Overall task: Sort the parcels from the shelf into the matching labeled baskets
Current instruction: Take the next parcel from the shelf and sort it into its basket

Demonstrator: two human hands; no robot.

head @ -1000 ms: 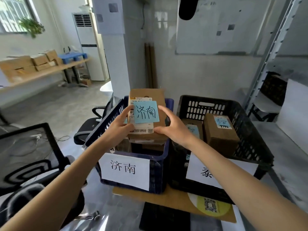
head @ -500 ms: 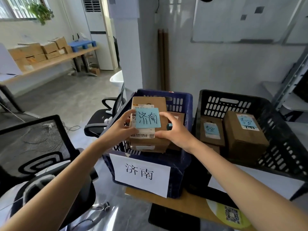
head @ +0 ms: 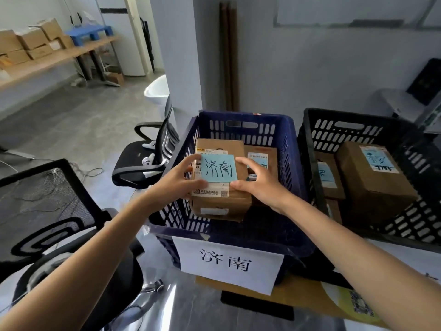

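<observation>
A brown cardboard parcel with a blue note reading 济南 sits low inside the dark blue basket, whose front carries a white label with the same characters. My left hand grips the parcel's left side and my right hand grips its right side. Another parcel with a blue note lies behind it in the same basket. The black basket to the right holds several parcels, one large box with a blue note on top.
Black mesh office chairs stand at the left, another chair beside the blue basket. A white pillar rises behind. Cardboard boxes sit on a wooden bench far left. The baskets rest on a table with a yellow sheet.
Both hands have lowered the parcel from above the blue basket's rim down into it. The view has tilted down and moved closer to the baskets.
</observation>
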